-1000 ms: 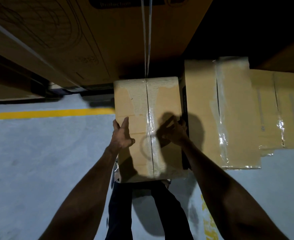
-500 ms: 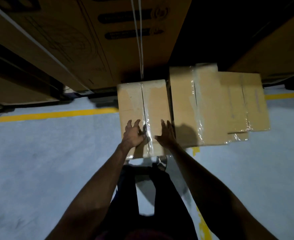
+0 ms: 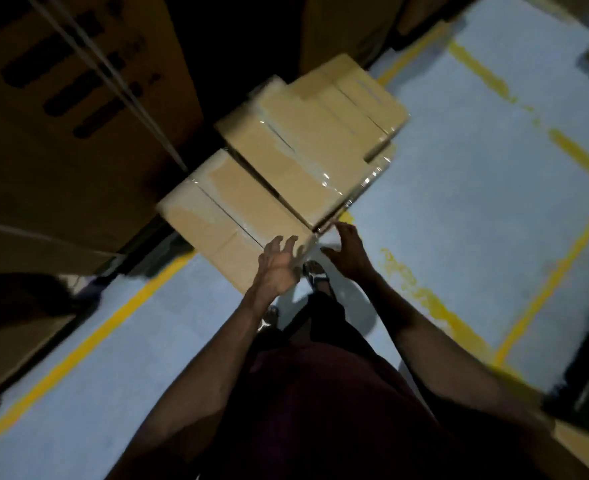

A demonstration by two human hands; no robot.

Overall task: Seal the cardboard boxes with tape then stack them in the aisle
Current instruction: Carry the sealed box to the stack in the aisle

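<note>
Fingers on our left hand (image 3: 276,268) and right hand (image 3: 349,252) are spread loose, holding nothing. Our taped box (image 3: 232,216) sits on the floor (image 3: 459,188) by the yellow line (image 3: 88,344), touching two more boxes (image 3: 317,140).

Bare forearms; dark maroon shirt (image 3: 321,410); black sandals (image 3: 315,271).

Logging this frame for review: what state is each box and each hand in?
Near box: flaps closed, taped along the seam, on the floor.
Middle box: closed, taped, beside the near box.
Far box: closed, blurred.
Left hand: open, over the near box's corner, gripping nothing.
Right hand: open, empty.
</note>
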